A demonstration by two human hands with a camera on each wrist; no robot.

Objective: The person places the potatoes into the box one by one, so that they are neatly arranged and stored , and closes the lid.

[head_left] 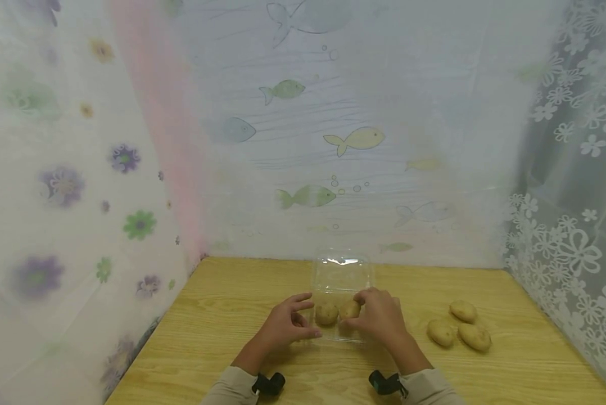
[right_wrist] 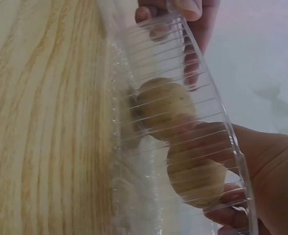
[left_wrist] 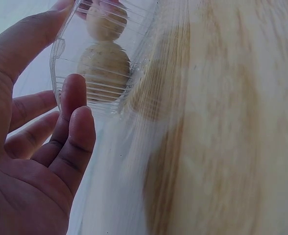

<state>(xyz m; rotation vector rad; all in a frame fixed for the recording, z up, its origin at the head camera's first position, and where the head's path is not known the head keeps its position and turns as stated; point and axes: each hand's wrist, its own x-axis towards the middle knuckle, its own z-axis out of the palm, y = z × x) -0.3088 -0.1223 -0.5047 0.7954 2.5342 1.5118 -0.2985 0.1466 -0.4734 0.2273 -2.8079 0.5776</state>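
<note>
A clear plastic clamshell container point(head_left: 328, 336) stands on the table with its lid point(head_left: 342, 275) raised at the back. Inside it a potato point(head_left: 326, 315) sits on the left. A second potato point(head_left: 351, 309) is on the right, pinched between the thumb and fingers of my right hand point(head_left: 382, 316). My left hand point(head_left: 284, 322) is at the container's left side, its thumb and fingers spread along the wall. Fingertips point(left_wrist: 74, 88) of that hand overlap the ribbed wall in the left wrist view. Through the plastic in the right wrist view, both potatoes show side by side.
To the right of the container lie three loose potatoes, one at the back point(head_left: 463, 311), one at the left point(head_left: 441, 333) and one in front point(head_left: 475, 337). The wooden table point(head_left: 222, 315) ends at a fish-patterned curtain point(head_left: 262, 225), with more patterned curtains on both sides.
</note>
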